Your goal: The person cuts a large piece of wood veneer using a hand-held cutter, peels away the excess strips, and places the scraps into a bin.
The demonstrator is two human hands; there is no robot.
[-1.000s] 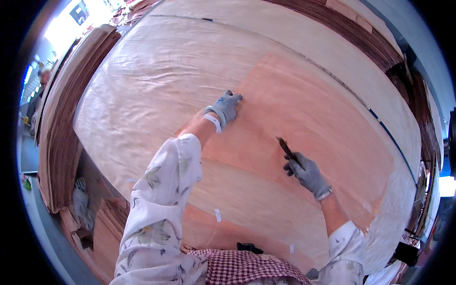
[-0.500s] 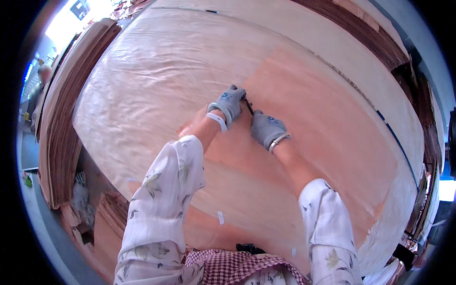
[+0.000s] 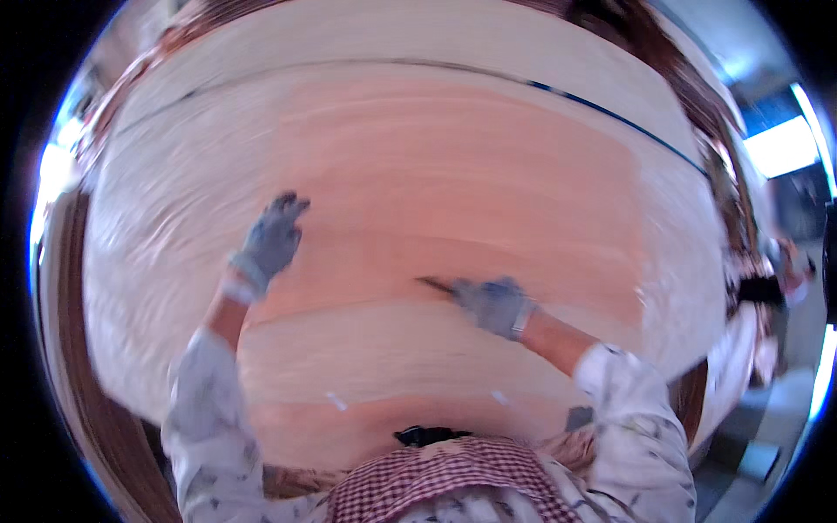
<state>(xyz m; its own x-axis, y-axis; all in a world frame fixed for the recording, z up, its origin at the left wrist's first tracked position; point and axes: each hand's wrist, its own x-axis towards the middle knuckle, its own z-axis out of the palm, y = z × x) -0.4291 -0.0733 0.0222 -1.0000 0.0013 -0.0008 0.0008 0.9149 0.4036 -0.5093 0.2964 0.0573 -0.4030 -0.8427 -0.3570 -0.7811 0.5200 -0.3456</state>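
Note:
A thin reddish-orange veneer sheet point(image 3: 471, 174) lies across a broad pale sheet-covered surface point(image 3: 148, 218). My left hand point(image 3: 272, 240), in a grey glove, is over the left edge of the reddish sheet, fingers stretched out and holding nothing I can see. Closed around a dark, slim knife point(image 3: 436, 284), my gloved right hand point(image 3: 497, 305) is near the sheet's front part, blade pointing left. Motion blurs both hands, and whether they touch the surface is hard to make out. A paler strip point(image 3: 392, 344) runs between the reddish sheet and another reddish area point(image 3: 418, 410) close to my body.
A dark blue and black cord or strip point(image 3: 593, 103) curves across the far side. Stacked brown sheets point(image 3: 65, 288) stand along the left. Small white labels point(image 3: 336, 401) lie near me. At the right edge, another person's arm point(image 3: 789, 270) is blurred.
My hands have separated: the left has moved left along the sheet, the right lower with the knife. My view has turned to the right, bringing the reddish sheet to the middle.

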